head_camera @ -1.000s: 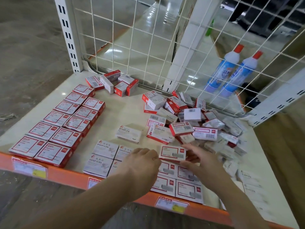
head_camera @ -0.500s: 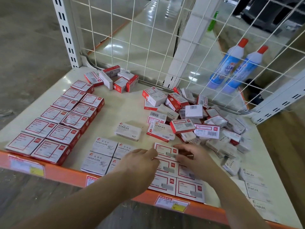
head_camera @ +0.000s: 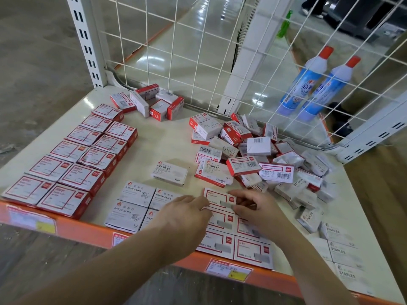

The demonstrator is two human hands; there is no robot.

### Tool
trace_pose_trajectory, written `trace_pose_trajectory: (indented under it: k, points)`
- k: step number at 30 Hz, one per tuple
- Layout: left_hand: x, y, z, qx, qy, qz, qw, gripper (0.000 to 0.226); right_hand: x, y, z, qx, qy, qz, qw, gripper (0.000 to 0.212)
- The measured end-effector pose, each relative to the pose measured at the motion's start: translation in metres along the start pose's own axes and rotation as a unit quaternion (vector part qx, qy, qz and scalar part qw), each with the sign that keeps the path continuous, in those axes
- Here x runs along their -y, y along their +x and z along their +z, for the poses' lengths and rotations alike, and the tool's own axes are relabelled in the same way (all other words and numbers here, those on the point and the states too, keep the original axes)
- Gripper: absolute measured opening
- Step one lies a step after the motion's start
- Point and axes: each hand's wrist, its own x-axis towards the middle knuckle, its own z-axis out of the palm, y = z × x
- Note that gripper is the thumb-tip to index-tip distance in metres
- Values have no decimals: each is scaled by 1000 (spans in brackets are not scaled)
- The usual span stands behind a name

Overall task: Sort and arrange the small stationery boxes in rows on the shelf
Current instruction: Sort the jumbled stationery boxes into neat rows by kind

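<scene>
While our left hand (head_camera: 187, 213) and right hand (head_camera: 256, 208) pinch the small red-bordered white cardboard box (head_camera: 220, 198) at lower centre, a loose box pile (head_camera: 253, 155) lies upper right.

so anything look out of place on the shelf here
Yes: one grey staples box lies alone and askew mid-shelf, outside any row. Behind it the unsorted pile is a jumble, boxes tilted and overlapping. The left red-box rows look tidy.

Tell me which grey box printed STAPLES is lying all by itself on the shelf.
The STAPLES box mid-shelf, just behind the paper clips boxes. Bare shelf surrounds it; the other STAPLES boxes sit in the pile or the right-hand row.
</scene>
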Motion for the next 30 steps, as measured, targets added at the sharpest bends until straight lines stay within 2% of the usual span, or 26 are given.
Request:
trace_pose_trajectory:
  k: [10,16,18,20,24,30]
  points:
    - [-1,7,-2,-4,-1,-9,1000,35,4,-4,-3,-17,-29,-15,999,29]
    - [0,17,-2,25,6,-22,999,46,-1,1,-12,-233,-22,-70,970,19]
    - [0,22,-3,28,-3,-32,999,44,1,6,-17,-265,-50,-72,960,22]
    - [1,25,-4,30,-14,-40,999,42,5,12,-21,-259,-87,-77,959,33]
    - [2,28,-5,33,-24,-36,999,39,14,28,-35,-184,-139,-75,970,52]
    - [7,32,-3,2,-43,-27,999,36,16,43,-47,-99,-170,-56,979,41]
